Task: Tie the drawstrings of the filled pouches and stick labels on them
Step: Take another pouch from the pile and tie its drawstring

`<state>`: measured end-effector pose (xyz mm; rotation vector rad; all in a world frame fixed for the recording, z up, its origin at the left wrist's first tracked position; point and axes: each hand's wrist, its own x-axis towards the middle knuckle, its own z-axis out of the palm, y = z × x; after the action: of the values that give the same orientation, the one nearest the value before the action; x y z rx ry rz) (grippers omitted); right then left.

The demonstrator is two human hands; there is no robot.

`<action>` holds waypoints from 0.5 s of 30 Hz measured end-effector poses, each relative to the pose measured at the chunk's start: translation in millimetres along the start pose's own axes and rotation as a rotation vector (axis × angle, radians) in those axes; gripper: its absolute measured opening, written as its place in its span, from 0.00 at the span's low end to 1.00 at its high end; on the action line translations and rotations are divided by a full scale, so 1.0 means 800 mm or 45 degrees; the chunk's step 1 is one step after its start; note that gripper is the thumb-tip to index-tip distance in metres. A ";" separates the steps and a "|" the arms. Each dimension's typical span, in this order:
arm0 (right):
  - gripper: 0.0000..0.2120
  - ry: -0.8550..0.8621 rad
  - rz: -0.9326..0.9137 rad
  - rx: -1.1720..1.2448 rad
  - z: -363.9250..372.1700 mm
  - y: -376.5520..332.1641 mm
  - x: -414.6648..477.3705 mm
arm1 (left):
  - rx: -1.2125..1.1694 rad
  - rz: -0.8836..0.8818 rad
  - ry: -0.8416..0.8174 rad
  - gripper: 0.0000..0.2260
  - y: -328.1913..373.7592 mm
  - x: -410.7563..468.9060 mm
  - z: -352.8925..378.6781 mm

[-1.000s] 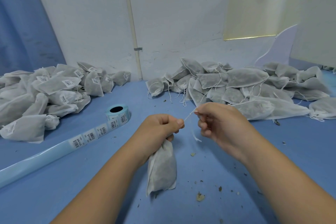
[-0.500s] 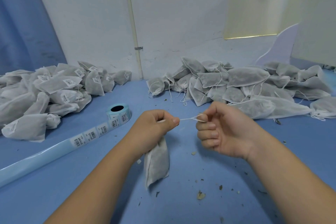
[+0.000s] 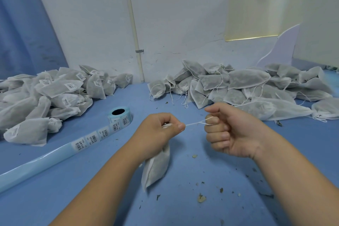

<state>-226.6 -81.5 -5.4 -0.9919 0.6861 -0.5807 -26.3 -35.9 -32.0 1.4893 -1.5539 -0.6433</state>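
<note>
A filled white mesh pouch hangs below my left hand, which grips its gathered neck above the blue table. Its white drawstring runs taut to the right. My right hand holds that string, looped around the curled index finger. A pile of labelled pouches lies at the left. At the back right is a heap of unlabelled pouches with loose strings. A roll of barcode labels stands left of my hands, its blue strip unrolled toward the near left.
The blue table top carries dry herb crumbs near the front. A white wall with a thin pipe closes the back, and a blue curtain hangs at the left.
My right hand has turned palm-up and pulled the drawstring out to the right, drawing it taut. The pouch has lifted slightly and swung under my left hand.
</note>
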 end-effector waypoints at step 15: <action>0.11 0.273 -0.475 0.528 0.008 0.001 0.008 | 0.184 -0.270 -0.170 0.14 0.011 -0.031 -0.028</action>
<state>-217.6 -81.9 -5.3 -0.6734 0.5382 -1.1209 -13.9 -6.2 -19.0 1.7672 -1.5830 -0.7793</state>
